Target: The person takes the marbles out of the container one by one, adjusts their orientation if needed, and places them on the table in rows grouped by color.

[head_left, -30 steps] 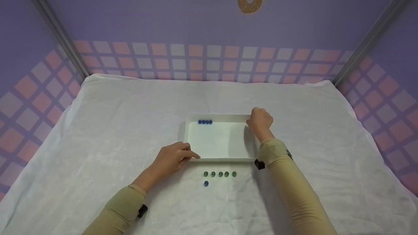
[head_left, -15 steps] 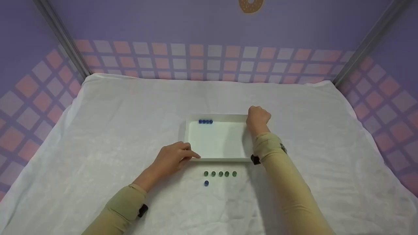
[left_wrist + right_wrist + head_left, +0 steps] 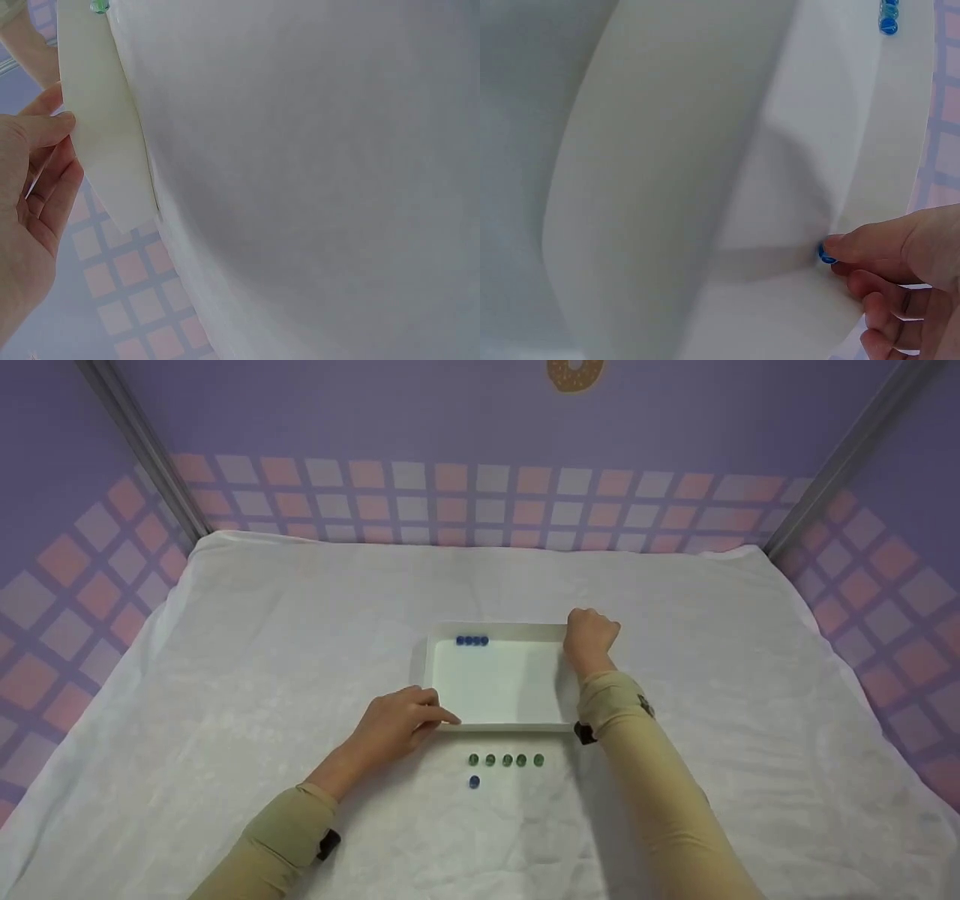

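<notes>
A shallow white tray (image 3: 502,682) lies on the cloth. My left hand (image 3: 396,721) pinches its near wall at the left corner, thumb outside and index finger over the rim. In the far right corner, my right hand (image 3: 590,637) holds a blue glass marble (image 3: 826,255) between thumb and index finger, low against the walls; the head view hides this marble behind the hand. Several blue marbles (image 3: 472,640) sit in a tight row along the far wall, left of the middle.
In front of the tray, several green marbles (image 3: 508,760) lie spaced out in a row on the white cloth (image 3: 262,660). One blue marble (image 3: 474,782) lies just nearer than their left end. Purple panels with pink and white squares (image 3: 450,502) enclose the back and sides.
My right hand has shifted slightly left at the tray's far right corner, its forearm swinging left too. The left hand, tray and loose marbles stay put.
</notes>
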`<action>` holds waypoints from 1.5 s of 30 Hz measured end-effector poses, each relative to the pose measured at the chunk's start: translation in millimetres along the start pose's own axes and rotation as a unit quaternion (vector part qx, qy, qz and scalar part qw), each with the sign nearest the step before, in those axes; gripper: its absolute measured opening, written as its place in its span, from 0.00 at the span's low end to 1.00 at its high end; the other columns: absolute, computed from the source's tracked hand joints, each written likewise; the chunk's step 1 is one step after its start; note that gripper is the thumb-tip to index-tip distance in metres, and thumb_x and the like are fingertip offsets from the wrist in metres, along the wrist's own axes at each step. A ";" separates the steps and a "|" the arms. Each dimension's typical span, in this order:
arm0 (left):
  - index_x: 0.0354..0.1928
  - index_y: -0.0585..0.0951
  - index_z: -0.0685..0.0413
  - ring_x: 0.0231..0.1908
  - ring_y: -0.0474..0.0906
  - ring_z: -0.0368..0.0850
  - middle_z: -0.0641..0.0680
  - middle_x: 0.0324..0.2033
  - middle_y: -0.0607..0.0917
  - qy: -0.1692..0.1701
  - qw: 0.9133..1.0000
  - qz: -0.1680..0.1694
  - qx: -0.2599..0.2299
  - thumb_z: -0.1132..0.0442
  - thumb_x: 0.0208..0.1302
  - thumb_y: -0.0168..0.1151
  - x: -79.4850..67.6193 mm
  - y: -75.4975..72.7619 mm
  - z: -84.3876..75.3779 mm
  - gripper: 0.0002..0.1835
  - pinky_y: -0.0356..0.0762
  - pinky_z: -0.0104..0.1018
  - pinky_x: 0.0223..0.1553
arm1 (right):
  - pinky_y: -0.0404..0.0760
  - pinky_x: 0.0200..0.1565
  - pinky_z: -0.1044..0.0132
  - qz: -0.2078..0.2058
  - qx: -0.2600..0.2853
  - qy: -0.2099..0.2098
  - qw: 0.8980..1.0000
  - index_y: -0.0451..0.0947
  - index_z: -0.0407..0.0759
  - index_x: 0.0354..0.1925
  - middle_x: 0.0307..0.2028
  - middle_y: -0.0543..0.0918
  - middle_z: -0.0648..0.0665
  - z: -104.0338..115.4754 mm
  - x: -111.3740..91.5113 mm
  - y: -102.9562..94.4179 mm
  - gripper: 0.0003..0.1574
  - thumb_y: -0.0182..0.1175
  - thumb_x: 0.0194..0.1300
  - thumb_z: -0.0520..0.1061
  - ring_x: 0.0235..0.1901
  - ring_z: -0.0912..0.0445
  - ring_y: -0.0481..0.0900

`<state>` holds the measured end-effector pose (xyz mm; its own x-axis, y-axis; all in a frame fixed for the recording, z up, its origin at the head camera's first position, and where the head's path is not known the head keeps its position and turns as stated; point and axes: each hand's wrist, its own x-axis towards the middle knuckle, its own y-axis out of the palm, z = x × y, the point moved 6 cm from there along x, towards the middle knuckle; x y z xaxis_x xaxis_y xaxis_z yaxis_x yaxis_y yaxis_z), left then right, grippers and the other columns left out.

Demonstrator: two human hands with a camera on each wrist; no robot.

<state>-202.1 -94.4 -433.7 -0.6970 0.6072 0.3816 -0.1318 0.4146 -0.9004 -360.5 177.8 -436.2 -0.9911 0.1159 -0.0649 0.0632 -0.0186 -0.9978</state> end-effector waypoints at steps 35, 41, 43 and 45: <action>0.41 0.90 0.36 0.27 0.71 0.38 0.45 0.27 0.79 -0.003 1.000 0.000 0.002 0.67 0.64 0.66 0.4 -0.1 -0.4 0.14 0.63 0.26 0.26 | 0.84 0.44 0.49 0.041 0.111 0.006 0.993 0.84 0.38 0.41 0.44 0.88 0.38 -18.8 -4.7 -5.4 0.14 0.66 0.60 0.47 0.38 0.48 0.83; 0.40 0.90 0.36 0.27 0.72 0.38 0.45 0.26 0.78 -0.007 1.000 0.001 0.000 0.67 0.64 0.65 0.6 -1.6 -0.8 0.14 0.62 0.26 0.25 | 0.83 0.46 0.49 0.037 0.165 -0.017 0.985 0.86 0.40 0.41 0.44 0.88 0.40 -18.7 -12.8 -7.7 0.14 0.67 0.62 0.49 0.43 0.44 0.86; 0.40 0.90 0.36 0.27 0.72 0.38 0.45 0.26 0.78 -0.006 1.000 -0.002 0.001 0.68 0.64 0.65 0.5 -1.5 -0.7 0.15 0.63 0.26 0.25 | 0.84 0.44 0.50 0.027 0.183 -0.022 0.982 0.86 0.40 0.40 0.44 0.88 0.40 -18.3 -17.3 -8.5 0.14 0.67 0.63 0.49 0.41 0.45 0.86; 0.40 0.90 0.35 0.28 0.72 0.38 0.45 0.26 0.78 -0.006 1.000 -0.004 0.002 0.69 0.64 0.65 0.4 -1.3 -0.4 0.15 0.63 0.26 0.24 | 0.84 0.42 0.51 0.016 0.203 -0.027 0.979 0.86 0.40 0.40 0.43 0.88 0.40 -17.7 -21.7 -9.3 0.14 0.67 0.63 0.50 0.39 0.45 0.87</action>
<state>-201.9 -94.5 -432.3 -0.7044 0.5960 0.3854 -0.1389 0.4168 -0.8983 -337.5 193.0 -425.7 -0.9948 0.0561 -0.0849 0.0540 -0.4157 -0.9079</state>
